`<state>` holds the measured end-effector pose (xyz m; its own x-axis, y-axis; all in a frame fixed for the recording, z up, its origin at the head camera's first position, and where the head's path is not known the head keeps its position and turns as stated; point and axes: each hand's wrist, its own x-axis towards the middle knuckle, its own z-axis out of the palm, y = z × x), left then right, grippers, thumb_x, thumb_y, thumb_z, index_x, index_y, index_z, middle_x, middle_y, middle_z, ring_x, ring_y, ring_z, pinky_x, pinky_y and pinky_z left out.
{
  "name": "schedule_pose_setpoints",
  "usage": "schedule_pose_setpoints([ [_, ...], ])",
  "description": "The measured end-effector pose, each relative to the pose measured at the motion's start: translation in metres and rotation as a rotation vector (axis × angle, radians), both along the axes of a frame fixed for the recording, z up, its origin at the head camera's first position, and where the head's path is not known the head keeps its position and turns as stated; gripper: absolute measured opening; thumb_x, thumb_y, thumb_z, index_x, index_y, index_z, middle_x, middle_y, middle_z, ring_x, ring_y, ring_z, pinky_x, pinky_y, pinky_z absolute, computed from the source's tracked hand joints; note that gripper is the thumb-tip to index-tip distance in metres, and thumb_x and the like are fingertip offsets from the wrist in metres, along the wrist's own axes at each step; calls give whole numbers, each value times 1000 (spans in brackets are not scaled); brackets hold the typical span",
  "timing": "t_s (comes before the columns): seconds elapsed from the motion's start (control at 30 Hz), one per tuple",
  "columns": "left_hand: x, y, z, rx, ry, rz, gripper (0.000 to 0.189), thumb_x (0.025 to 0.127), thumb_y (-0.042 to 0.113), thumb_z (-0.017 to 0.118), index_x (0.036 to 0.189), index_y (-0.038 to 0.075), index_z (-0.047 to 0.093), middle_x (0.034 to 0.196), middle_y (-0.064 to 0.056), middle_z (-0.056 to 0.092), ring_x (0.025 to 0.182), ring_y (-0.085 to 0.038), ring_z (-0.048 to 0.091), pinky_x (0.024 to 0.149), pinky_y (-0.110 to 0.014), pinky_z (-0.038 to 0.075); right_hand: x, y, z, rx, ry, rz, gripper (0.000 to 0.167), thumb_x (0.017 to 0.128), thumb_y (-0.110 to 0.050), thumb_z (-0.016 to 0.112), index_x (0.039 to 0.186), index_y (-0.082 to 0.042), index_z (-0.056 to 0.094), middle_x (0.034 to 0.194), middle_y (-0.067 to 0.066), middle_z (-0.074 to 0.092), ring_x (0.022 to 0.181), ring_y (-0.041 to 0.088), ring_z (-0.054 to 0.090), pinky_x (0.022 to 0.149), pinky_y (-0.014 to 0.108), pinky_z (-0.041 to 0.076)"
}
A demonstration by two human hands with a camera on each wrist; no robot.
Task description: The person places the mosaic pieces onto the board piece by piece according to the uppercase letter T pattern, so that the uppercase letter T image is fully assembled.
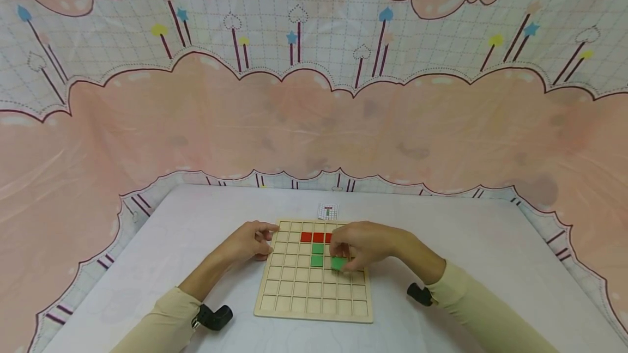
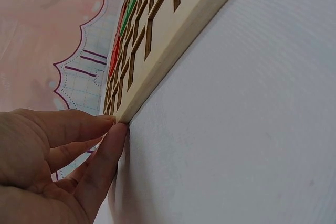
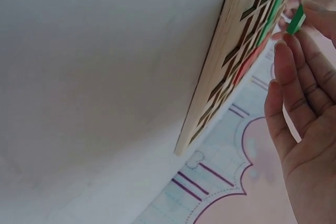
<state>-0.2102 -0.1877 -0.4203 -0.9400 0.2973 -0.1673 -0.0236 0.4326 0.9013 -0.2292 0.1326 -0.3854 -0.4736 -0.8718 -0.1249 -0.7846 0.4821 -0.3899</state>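
Observation:
A wooden grid board (image 1: 294, 290) lies flat on the white table. Its left edge, near the far corner, is gripped by the left hand (image 1: 250, 241); the left wrist view has thumb and finger close together on the board's edge. Above the grid, the right hand (image 1: 365, 244) pinches a green square tile (image 1: 338, 263) between thumb and fingers, tilted in the right wrist view. Red tiles (image 1: 306, 237) sit in a row in the second row of cells, partly hidden by the right hand. Two green tiles (image 1: 317, 255) sit in cells below the middle red one.
Behind the board's far edge lies a small pattern card (image 1: 328, 211) printed with a coloured grid. A printed pink and white cloth (image 1: 294, 124) hangs at the back and sides. Black wrist devices (image 1: 214, 317) are at both sleeves.

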Motion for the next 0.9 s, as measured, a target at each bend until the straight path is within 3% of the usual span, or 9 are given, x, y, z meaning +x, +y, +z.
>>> schedule_pose_setpoints([
  [0.33,1,0,2,-10,1,-6,57,83,-15,66,139,-10,55,100,-13,48,79,-17,51,63,-25,55,2,-11,-2,-16,17,66,18,86,-22,78,102,-21,69,92,-12,62,86,4,56,76,16,49],
  [0.9,0,0,0,-13,11,-8,56,83,-15,66,138,-10,55,101,-13,48,78,-17,50,62,-25,55,4,-27,-5,27,37,87,18,87,-33,79,99,-26,67,90,-15,59,80,-1,55,70,14,47],
])
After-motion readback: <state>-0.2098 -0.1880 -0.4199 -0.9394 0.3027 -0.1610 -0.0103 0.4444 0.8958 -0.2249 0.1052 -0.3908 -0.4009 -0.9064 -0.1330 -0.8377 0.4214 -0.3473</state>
